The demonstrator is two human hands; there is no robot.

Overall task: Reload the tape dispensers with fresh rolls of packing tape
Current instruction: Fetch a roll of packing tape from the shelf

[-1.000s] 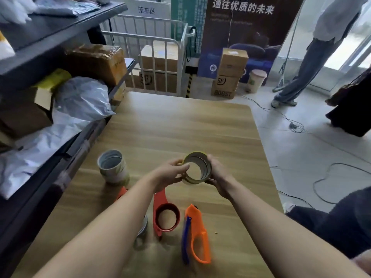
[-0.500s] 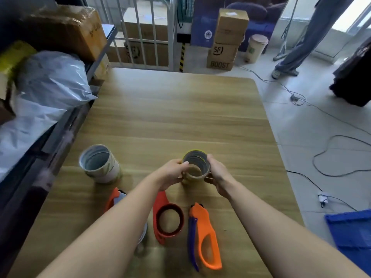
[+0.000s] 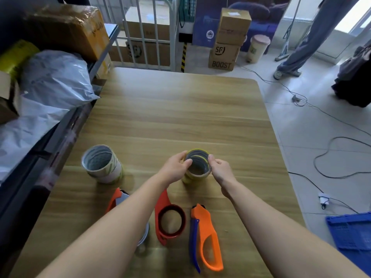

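On the wooden table [image 3: 180, 109] I hold a stack of yellowish tape rolls [image 3: 197, 167] upright between both hands. My left hand [image 3: 175, 167] pinches its top rim from the left, my right hand [image 3: 220, 169] pinches it from the right. A second stack of tape rolls [image 3: 102, 164] stands to the left. Near me lie a red dispenser with an empty ring [image 3: 169, 219], an orange dispenser with a blue blade guard [image 3: 206, 237], and a third orange dispenser [image 3: 118, 199] partly hidden under my left forearm.
A shelf with grey plastic bags [image 3: 54, 81] and a cardboard box [image 3: 66, 29] borders the table's left side. Cables [image 3: 331, 157] and a blue crate [image 3: 353, 233] lie on the floor to the right. A person's legs [image 3: 297, 47] stand far right; boxes [image 3: 226, 39] sit beyond the table.
The tape stack has come down from a tilted, lifted pose to stand upright on the table, both hands still on it. The camera has tipped downward.
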